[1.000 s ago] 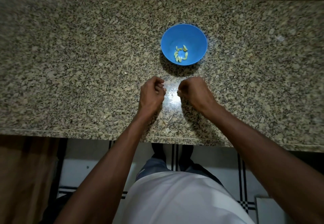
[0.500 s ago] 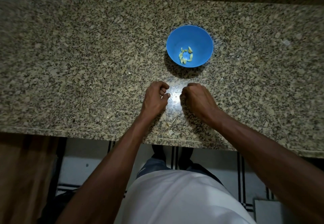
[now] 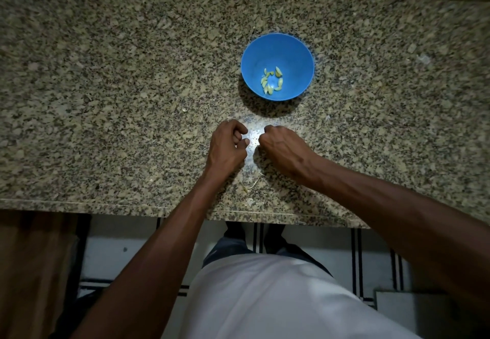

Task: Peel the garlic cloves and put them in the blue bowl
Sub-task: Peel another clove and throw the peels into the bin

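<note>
Head view: two curled hands just apart at the frame's centre, on a granite counter [image 3: 106,99], below a blue bowl [image 3: 297,46].

The left hand [image 3: 226,147] lies knuckles up, fingers [image 3: 240,129] hooked inward and thumb tip pointing right toward the other hand; whether it pinches anything cannot be told. The right hand [image 3: 282,149] is a loose fist, back to the camera, fingers tucked under and hidden, so what it grips, if anything, cannot be told. Both forearms rise from the lower corners and meet at centre. No unpeeled clove is plainly seen between the hands. The bowl sits above them, slightly right, with peeled cloves [image 3: 271,81] in its bottom. Skin scraps [image 3: 250,186] lie on the counter just below the hands.
</note>
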A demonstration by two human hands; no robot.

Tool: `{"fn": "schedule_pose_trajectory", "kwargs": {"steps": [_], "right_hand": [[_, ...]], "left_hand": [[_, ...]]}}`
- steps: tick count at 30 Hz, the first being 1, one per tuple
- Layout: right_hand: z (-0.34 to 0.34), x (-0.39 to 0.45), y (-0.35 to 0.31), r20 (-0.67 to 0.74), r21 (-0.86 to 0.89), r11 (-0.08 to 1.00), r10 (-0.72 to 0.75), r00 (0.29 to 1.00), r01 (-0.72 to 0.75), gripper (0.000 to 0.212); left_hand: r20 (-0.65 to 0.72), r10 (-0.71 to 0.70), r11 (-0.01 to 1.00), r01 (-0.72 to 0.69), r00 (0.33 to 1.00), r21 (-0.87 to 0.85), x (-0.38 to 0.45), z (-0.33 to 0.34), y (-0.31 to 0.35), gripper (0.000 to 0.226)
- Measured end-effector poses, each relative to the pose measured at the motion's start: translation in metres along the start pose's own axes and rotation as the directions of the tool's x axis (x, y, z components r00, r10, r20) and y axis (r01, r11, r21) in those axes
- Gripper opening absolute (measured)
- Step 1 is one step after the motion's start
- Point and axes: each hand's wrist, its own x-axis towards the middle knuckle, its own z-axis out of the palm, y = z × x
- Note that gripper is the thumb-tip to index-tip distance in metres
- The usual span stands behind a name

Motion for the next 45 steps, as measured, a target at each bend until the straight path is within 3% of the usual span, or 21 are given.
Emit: {"fn": "schedule_pose_trajectory", "kwargs": {"steps": [4, 21, 27, 29, 30, 32, 34, 36, 37, 42, 45], "right_hand": [[-0.003, 0.004, -0.002, 0.024, -0.046, 0.999, -0.007, 1.0, 0.009, 0.011], [-0.007, 0.005, -0.011, 0.098, -0.173, 0.985, -0.004, 0.995, 0.021, 0.02], [-0.004, 0.01, -0.006, 0.019, -0.088, 0.996, 0.005, 1.0, -0.004, 0.012], [0.003, 0.007, 0.006, -0.077, 0.034, 0.999, 0.021, 0.997, -0.019, 0.007], [0.008, 0.006, 0.013, -0.137, 0.141, 0.989, 0.07, 0.988, -0.051, 0.014], [0.015, 0.002, 0.026, -0.112, 0.496, 0.853, 0.245, 0.963, -0.16, 0.012], [0.019, -0.003, 0.033, -0.002, 0.774, 0.593, 0.349, 0.937, -0.219, 0.008], [0.024, -0.01, 0.036, 0.041, 0.885, 0.413, 0.393, 0.918, -0.216, 0.004], [0.024, -0.014, 0.036, 0.036, 0.889, 0.406, 0.397, 0.917, -0.211, 0.007], [0.023, -0.011, 0.035, -0.093, 0.656, 0.728, 0.341, 0.935, -0.2, 0.012], [0.017, -0.011, 0.026, -0.127, 0.377, 0.911, 0.23, 0.965, -0.167, 0.005]], "left_hand": [[-0.007, -0.001, 1.0, 0.001, 1.0, -0.012, -0.001, -0.001, 0.002, 0.021], [0.003, -0.085, 0.996, 0.085, 0.996, 0.027, -0.002, -0.001, 0.013, 0.02], [-0.021, -0.111, 0.993, 0.112, 0.994, 0.045, -0.002, 0.002, 0.015, 0.02], [-0.024, -0.116, 0.993, 0.117, 0.993, 0.022, -0.002, 0.002, 0.012, 0.019], [-0.022, -0.127, 0.992, 0.127, 0.992, 0.011, -0.002, 0.001, 0.011, 0.018], [-0.012, -0.156, 0.987, 0.156, 0.988, -0.036, -0.001, 0.0, 0.009, 0.015], [0.004, -0.16, 0.984, 0.16, 0.987, -0.08, -0.002, -0.004, 0.009, 0.012], [0.016, -0.14, 0.985, 0.141, 0.99, -0.1, -0.004, -0.007, 0.008, 0.013], [0.015, -0.135, 0.985, 0.136, 0.991, -0.106, -0.005, -0.007, 0.007, 0.015], [0.004, -0.111, 0.989, 0.111, 0.994, -0.093, -0.008, -0.001, 0.006, 0.02], [0.011, -0.094, 0.992, 0.095, 0.995, -0.081, -0.006, -0.002, 0.007, 0.019]]}}
